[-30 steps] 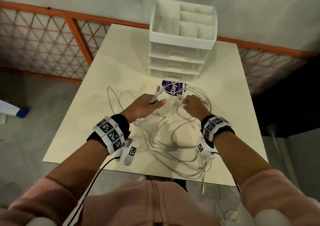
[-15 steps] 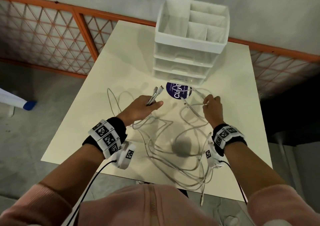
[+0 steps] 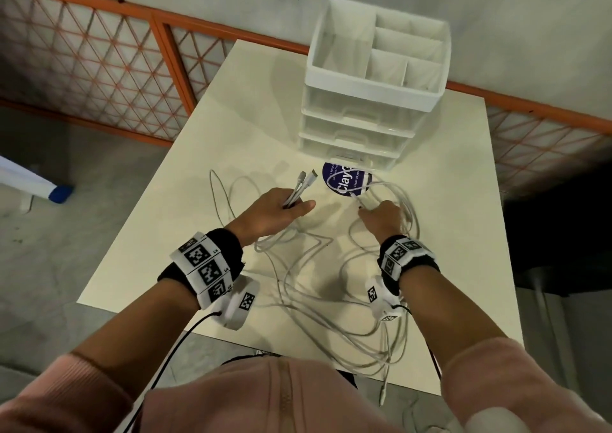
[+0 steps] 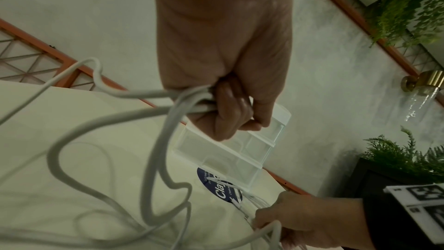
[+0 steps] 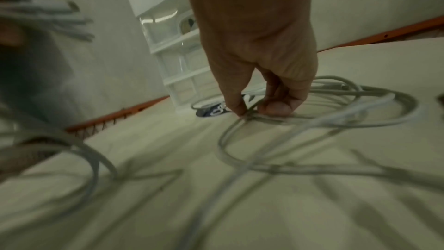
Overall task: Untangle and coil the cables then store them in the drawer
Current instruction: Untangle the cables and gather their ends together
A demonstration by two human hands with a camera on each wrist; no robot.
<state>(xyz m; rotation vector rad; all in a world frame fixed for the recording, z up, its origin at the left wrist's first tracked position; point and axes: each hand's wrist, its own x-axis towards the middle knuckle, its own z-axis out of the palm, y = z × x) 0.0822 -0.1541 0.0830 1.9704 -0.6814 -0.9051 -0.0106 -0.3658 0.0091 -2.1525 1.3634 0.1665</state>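
Tangled white cables point(image 3: 331, 287) sprawl over the cream table point(image 3: 231, 134), some loops hanging past its near edge. My left hand point(image 3: 284, 209) grips a bundle of cable ends, two plugs point(image 3: 306, 179) sticking out past the fingers; the left wrist view shows the fingers curled round the cables point(image 4: 192, 102). My right hand point(image 3: 381, 215) reaches down to the table and pinches a cable strand point(image 5: 250, 115) near a loose coil point(image 5: 348, 102). The white drawer unit point(image 3: 364, 114) stands at the far side, drawers closed.
A round blue sticker point(image 3: 346, 182) lies on the table just in front of the drawer unit, under some cable. An orange lattice railing point(image 3: 99, 68) runs behind the table. Green plants point(image 4: 408, 7) show in the left wrist view.
My right hand has come back left and down from the far right loop to a strand near the sticker. My left hand keeps its hold on the cable ends, hardly moved.
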